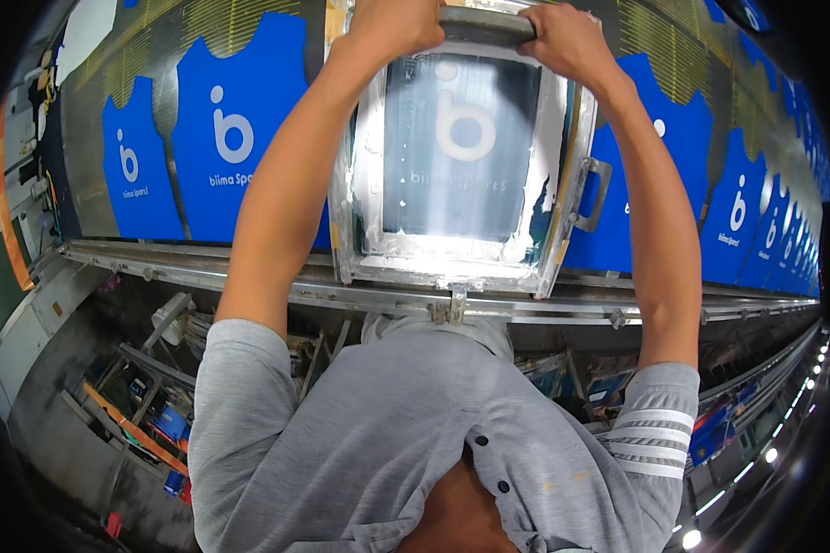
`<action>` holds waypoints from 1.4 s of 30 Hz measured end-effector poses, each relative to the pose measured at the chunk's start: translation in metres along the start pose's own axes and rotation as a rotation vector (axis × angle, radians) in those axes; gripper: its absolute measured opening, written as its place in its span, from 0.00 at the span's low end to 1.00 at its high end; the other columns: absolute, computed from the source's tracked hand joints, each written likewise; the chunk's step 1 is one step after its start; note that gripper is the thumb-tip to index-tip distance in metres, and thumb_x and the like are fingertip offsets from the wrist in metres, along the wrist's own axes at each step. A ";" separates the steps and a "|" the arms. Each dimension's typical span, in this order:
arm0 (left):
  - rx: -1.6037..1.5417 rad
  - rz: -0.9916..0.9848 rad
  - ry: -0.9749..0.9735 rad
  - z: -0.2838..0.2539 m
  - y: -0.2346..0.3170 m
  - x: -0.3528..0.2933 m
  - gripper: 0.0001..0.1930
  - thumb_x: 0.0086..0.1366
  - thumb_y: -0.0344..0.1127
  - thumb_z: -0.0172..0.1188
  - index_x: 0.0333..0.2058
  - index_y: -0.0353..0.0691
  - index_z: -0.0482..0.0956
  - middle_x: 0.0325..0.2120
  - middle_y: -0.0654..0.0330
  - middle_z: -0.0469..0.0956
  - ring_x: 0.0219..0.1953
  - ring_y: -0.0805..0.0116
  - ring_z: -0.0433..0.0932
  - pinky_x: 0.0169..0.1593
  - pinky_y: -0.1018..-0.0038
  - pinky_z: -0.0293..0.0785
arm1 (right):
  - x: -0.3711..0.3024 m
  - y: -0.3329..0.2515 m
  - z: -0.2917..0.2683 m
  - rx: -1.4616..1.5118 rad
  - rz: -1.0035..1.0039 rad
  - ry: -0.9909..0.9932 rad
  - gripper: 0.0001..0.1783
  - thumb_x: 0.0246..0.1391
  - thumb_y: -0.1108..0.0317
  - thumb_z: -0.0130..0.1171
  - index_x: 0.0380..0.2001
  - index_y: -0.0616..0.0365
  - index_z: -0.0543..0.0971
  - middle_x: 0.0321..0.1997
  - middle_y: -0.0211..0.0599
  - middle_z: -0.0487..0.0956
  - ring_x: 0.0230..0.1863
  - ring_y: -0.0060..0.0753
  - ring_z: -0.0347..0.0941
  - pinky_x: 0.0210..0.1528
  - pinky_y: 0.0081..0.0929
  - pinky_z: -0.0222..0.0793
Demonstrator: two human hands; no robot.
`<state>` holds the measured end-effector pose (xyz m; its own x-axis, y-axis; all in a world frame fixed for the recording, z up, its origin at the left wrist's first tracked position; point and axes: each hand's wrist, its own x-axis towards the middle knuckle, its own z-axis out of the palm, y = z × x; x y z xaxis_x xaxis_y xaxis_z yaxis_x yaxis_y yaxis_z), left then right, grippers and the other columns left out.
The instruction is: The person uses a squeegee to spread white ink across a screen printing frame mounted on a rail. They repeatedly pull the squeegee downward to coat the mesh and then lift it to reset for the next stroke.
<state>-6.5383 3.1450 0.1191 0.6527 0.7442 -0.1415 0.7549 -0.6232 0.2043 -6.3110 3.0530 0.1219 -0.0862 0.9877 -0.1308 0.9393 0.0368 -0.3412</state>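
A grey squeegee handle is gripped at the far edge of the printing screen frame by the left hand and right hand, fingers clenched around it. The frame is laid on the long tabletop, over a blue fabric piece.

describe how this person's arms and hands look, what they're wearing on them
Both forearms are bare, as are the left hand and right hand: no gloves visible. Short grey shirt sleeves reach above the elbows; the right sleeve carries white stripes, the left sleeve is plain.
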 end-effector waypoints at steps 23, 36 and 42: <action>-0.103 0.077 -0.008 0.040 0.117 -0.265 0.16 0.44 0.22 0.62 0.35 0.42 0.87 0.28 0.53 0.84 0.31 0.47 0.83 0.36 0.60 0.80 | -0.219 -0.061 0.056 0.330 0.199 0.484 0.35 0.51 0.50 0.73 0.54 0.64 0.78 0.54 0.54 0.80 0.58 0.53 0.74 0.64 0.43 0.66; -0.104 -0.003 -0.271 -0.026 0.064 -0.109 0.14 0.47 0.28 0.62 0.34 0.42 0.88 0.32 0.47 0.85 0.37 0.46 0.85 0.42 0.55 0.81 | -0.211 0.014 0.082 0.811 0.856 0.478 0.19 0.63 0.57 0.61 0.40 0.67 0.82 0.24 0.33 0.76 0.23 0.21 0.69 0.26 0.26 0.63; -0.047 0.018 -0.118 -0.026 0.028 0.016 0.23 0.49 0.29 0.57 0.46 0.48 0.88 0.37 0.46 0.85 0.44 0.47 0.84 0.47 0.54 0.80 | -0.205 -0.002 0.058 0.920 0.880 0.458 0.15 0.66 0.60 0.59 0.39 0.65 0.80 0.17 0.23 0.67 0.15 0.14 0.59 0.15 0.18 0.51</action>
<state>-6.5081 3.1461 0.1477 0.6711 0.6981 -0.2496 0.7411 -0.6221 0.2525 -6.3144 2.8414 0.0954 0.7109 0.5987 -0.3690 0.0482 -0.5649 -0.8238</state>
